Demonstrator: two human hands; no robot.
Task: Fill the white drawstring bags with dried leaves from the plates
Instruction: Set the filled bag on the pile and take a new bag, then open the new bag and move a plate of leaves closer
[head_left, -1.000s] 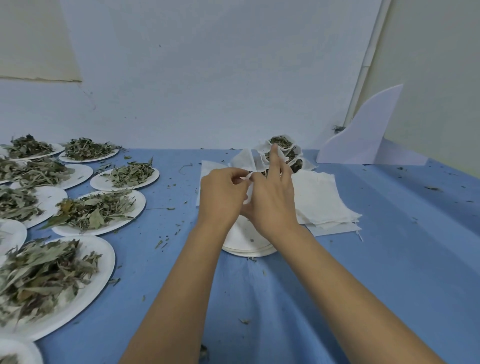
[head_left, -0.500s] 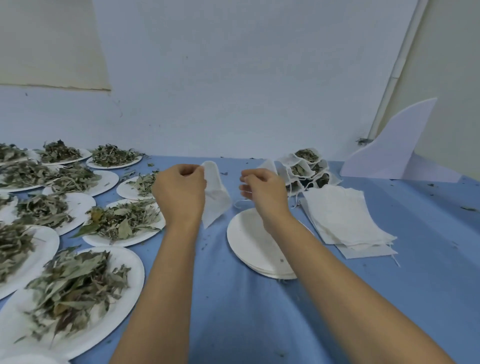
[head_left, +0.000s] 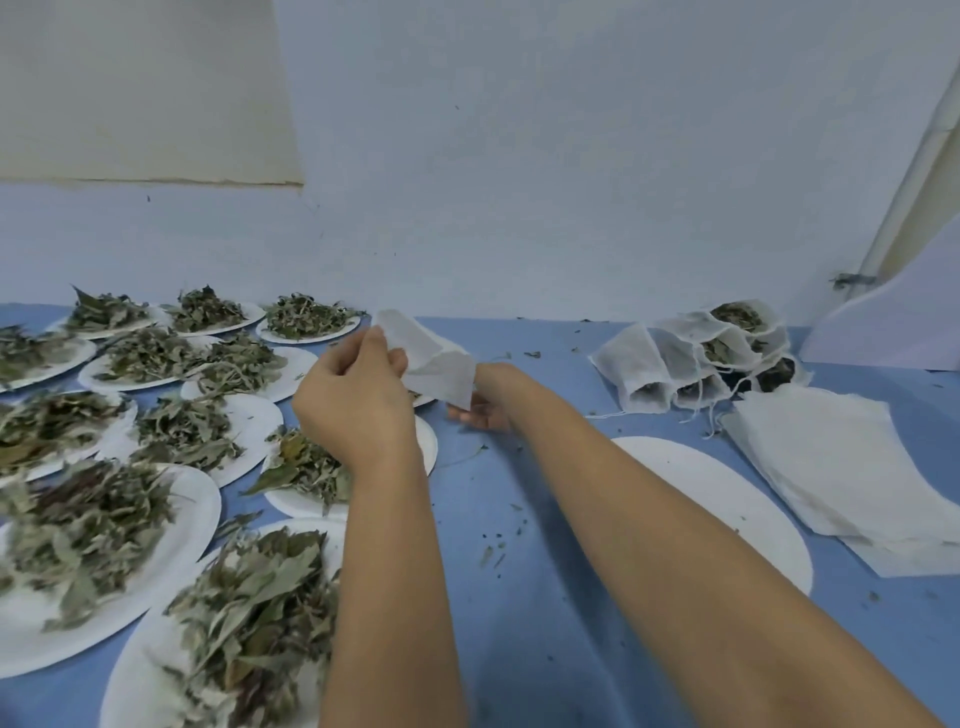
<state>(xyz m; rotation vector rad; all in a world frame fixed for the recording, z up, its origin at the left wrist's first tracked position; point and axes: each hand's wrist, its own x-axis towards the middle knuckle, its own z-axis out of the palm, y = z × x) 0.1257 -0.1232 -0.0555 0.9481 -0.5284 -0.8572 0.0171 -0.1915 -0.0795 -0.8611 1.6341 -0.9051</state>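
Observation:
My left hand (head_left: 358, 400) pinches an empty white drawstring bag (head_left: 434, 358) by its top edge and holds it up above the table. My right hand (head_left: 480, 413) is just behind and below the bag, which hides most of it; the fingertips that show look loose and hold nothing I can see. Several white plates heaped with dried leaves (head_left: 171, 431) cover the left side of the blue table. One leaf plate (head_left: 306, 467) lies directly under my left wrist.
A pile of filled bags (head_left: 701, 358) lies at the back right, with a stack of flat empty bags (head_left: 831, 457) in front of it. Empty white plates (head_left: 727, 514) are stacked under my right forearm. A white board (head_left: 893, 332) leans at the far right. Leaf crumbs dot the blue cloth (head_left: 519, 597).
My left hand has carried the bag up and to the right. My right hand has let go of the string and dropped behind the bag. The view has swung left.

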